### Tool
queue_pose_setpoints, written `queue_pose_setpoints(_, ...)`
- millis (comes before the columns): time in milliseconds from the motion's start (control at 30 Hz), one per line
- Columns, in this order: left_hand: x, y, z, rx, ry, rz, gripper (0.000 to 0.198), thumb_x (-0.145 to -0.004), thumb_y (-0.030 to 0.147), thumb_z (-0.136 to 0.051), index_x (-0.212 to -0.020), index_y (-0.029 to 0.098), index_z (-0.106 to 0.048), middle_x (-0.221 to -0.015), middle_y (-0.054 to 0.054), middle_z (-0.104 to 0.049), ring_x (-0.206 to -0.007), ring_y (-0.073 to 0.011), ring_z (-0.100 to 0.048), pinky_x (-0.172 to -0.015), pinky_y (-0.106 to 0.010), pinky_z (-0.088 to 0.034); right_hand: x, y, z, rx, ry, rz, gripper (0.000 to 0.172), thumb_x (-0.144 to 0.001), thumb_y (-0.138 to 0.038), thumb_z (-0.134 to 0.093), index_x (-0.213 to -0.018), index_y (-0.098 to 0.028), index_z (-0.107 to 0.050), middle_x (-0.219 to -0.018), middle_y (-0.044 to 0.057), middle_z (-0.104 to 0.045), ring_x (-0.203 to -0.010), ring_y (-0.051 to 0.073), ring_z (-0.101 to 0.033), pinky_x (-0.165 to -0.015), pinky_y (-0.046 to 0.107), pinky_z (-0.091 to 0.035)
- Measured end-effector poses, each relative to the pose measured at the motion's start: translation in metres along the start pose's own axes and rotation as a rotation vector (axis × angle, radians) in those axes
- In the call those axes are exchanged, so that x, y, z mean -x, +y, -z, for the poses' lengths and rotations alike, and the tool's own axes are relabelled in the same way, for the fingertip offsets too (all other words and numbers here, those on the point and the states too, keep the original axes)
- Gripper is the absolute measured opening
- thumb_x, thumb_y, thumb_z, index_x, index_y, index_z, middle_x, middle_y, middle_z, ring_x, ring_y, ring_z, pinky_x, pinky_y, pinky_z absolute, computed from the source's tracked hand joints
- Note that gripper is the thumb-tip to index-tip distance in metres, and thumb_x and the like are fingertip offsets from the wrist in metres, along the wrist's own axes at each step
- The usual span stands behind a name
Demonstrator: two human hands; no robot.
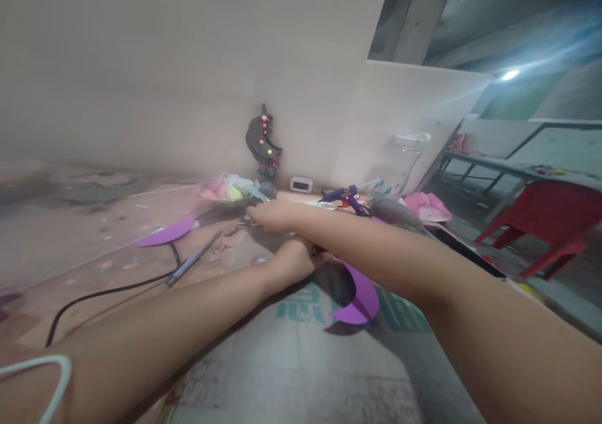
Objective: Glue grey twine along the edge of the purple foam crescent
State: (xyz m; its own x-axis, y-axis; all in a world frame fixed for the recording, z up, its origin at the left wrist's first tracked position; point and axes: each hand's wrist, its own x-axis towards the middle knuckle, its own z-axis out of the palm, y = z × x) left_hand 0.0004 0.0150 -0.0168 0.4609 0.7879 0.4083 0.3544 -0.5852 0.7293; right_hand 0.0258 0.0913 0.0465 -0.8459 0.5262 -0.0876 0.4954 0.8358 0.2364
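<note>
My right forearm crosses above my left one. My left hand (301,256) is curled under it, closed at the upper end of a purple crescent cutout (364,298). The crescent's lower tip stands slightly off the board and casts a shadow; its top is hidden behind my right forearm. My right hand (271,216) reaches left to small dark items at the far side of the board, in front of a clear bowl (226,203) of colourful pieces. Its fingertips are pinched together, and what they hold is too small to make out.
A blue glue gun (345,198), a small white digital clock (301,184) and a clear bottle (407,160) stand along the wall. A grey crescent with pom-poms (261,138) hangs there. Left lie another purple piece (169,231), a black cable (108,291) and a grey pen-like stick (192,259).
</note>
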Motion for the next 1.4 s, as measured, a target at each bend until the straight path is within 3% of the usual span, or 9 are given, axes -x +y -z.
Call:
queue_pose_setpoints(267, 0.0, -0.003, -0.001, 0.015, -0.083, 0.032, 0.025, -0.079, 0.017, -0.054, -0.1, 0.014, -0.065, -0.097, -0.007, -0.072, -0.086, -0.0208, -0.067, -0.08, -0.032, -0.053, 0.024, 0.006, 0.01, 0.023, 0.094, -0.076, 0.018, -0.086, -0.012, -0.048, -0.096, -0.011, -0.063, -0.098, 0.014, -0.068, -0.078, 0.02, -0.064, -0.063, 0.027, -0.042)
queue_pose_setpoints(367, 0.0, -0.004, -0.002, 0.011, -0.054, 0.057, 0.019, -0.079, 0.02, -0.055, -0.092, 0.015, -0.068, -0.092, -0.005, -0.072, -0.083, -0.0189, -0.066, -0.08, -0.031, -0.052, 0.057, 0.011, 0.022, 0.027, 0.339, -0.139, 0.027, -0.093, -0.024, -0.04, -0.093, -0.011, -0.064, -0.099, 0.015, -0.066, -0.091, 0.022, -0.06, -0.073, 0.029, -0.041)
queue_pose_setpoints(467, -0.001, -0.004, -0.001, 0.016, -0.041, 0.037, 0.02, -0.08, 0.022, -0.054, -0.093, 0.016, -0.068, -0.092, -0.006, -0.072, -0.085, -0.0187, -0.065, -0.079, -0.03, -0.051, 0.108, 0.014, 0.023, -0.129, 0.526, -0.291, 0.032, -0.096, -0.034, -0.036, -0.093, -0.016, -0.063, -0.085, 0.007, -0.066, -0.077, 0.017, -0.06, -0.067, 0.026, -0.04)
queue_pose_setpoints(533, -0.002, -0.004, 0.0, 0.027, -0.049, 0.016, 0.02, -0.081, 0.022, -0.054, -0.092, 0.015, -0.069, -0.091, -0.006, -0.072, -0.085, -0.0185, -0.065, -0.078, -0.028, -0.051, 0.144, 0.014, 0.014, -0.274, 0.542, -0.367, 0.036, -0.097, -0.036, -0.031, -0.097, -0.017, -0.062, -0.076, 0.004, -0.066, -0.067, 0.016, -0.058, -0.062, 0.025, -0.041)
queue_pose_setpoints(667, -0.002, -0.004, 0.001, 0.055, -0.031, 0.02, 0.019, -0.082, 0.026, -0.055, -0.091, 0.015, -0.068, -0.09, -0.006, -0.071, -0.083, -0.0176, -0.065, -0.077, -0.028, -0.05, 0.2, 0.009, -0.02, -0.351, 0.578, -0.277, 0.035, -0.097, -0.031, -0.033, -0.115, -0.019, -0.06, -0.106, 0.009, -0.065, -0.097, 0.02, -0.059, -0.086, 0.033, -0.044)
queue_pose_setpoints(733, -0.001, -0.003, 0.001, 0.062, -0.034, 0.016, 0.02, -0.083, 0.028, -0.055, -0.092, 0.015, -0.067, -0.091, -0.006, -0.071, -0.083, -0.0177, -0.064, -0.077, -0.028, -0.05, 0.216, 0.006, -0.038, -0.332, 0.547, -0.293, 0.038, -0.097, -0.032, -0.032, -0.124, -0.02, -0.056, -0.107, 0.011, -0.062, -0.099, 0.021, -0.057, -0.087, 0.036, -0.044)
queue_pose_setpoints(833, -0.001, -0.001, 0.003, 0.055, -0.049, 0.024, 0.02, -0.084, 0.029, -0.054, -0.091, 0.016, -0.067, -0.091, -0.005, -0.071, -0.083, -0.0177, -0.063, -0.078, -0.029, -0.049, 0.226, 0.004, -0.058, -0.3, 0.538, -0.358, 0.039, -0.097, -0.032, -0.035, -0.128, -0.021, -0.055, -0.094, 0.01, -0.058, -0.089, 0.021, -0.055, -0.079, 0.036, -0.046)
queue_pose_setpoints(967, 0.0, 0.003, 0.006, 0.024, -0.037, 0.046, 0.02, -0.085, 0.029, -0.054, -0.093, 0.016, -0.066, -0.089, -0.003, -0.07, -0.081, -0.0164, -0.063, -0.079, -0.029, -0.048, 0.226, 0.009, -0.073, -0.301, 0.659, -0.404, 0.034, -0.095, -0.031, -0.04, -0.121, -0.019, -0.06, -0.086, 0.008, -0.055, -0.086, 0.022, -0.053, -0.077, 0.036, -0.045)
queue_pose_setpoints(1400, 0.003, 0.014, 0.009, 0.055, 0.018, 0.091, 0.022, -0.087, 0.031, -0.053, -0.098, 0.017, -0.064, -0.088, -0.002, -0.068, -0.079, -0.0149, -0.062, -0.074, -0.026, -0.049, 0.224, 0.006, -0.074, -0.143, 0.676, -0.32, 0.029, -0.094, -0.024, -0.043, -0.116, -0.02, -0.062, -0.08, 0.005, -0.05, -0.077, 0.019, -0.048, -0.065, 0.031, -0.04)
